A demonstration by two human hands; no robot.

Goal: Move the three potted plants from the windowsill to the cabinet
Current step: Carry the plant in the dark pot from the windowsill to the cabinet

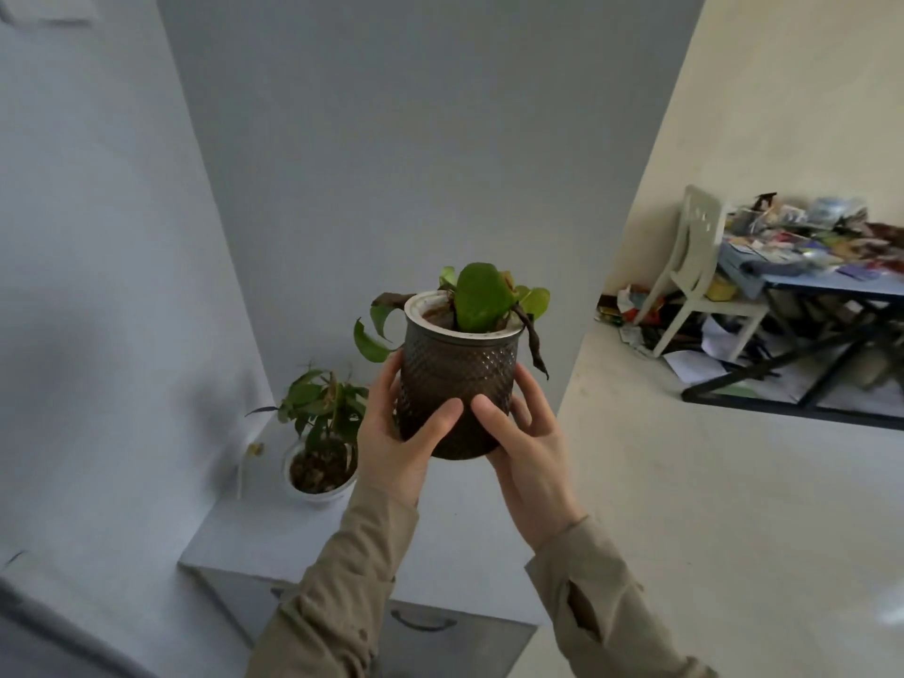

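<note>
I hold a dark brown textured pot (pixel 457 369) with broad green leaves and a wilted brown stem, up in the air above the grey cabinet (pixel 274 535). My left hand (pixel 401 433) grips its left side and my right hand (pixel 523 442) its right side, thumbs nearly meeting at the front. A second plant in a white pot (pixel 320 469) stands on the cabinet top near the back left corner, against the wall. No third plant or windowsill shows.
The cabinet has drawers with a dark handle (pixel 423 623) at its front. Grey walls close in behind and to the left. To the right, pale floor leads to a white plastic chair (pixel 694 276) and a cluttered blue table (pixel 831 281).
</note>
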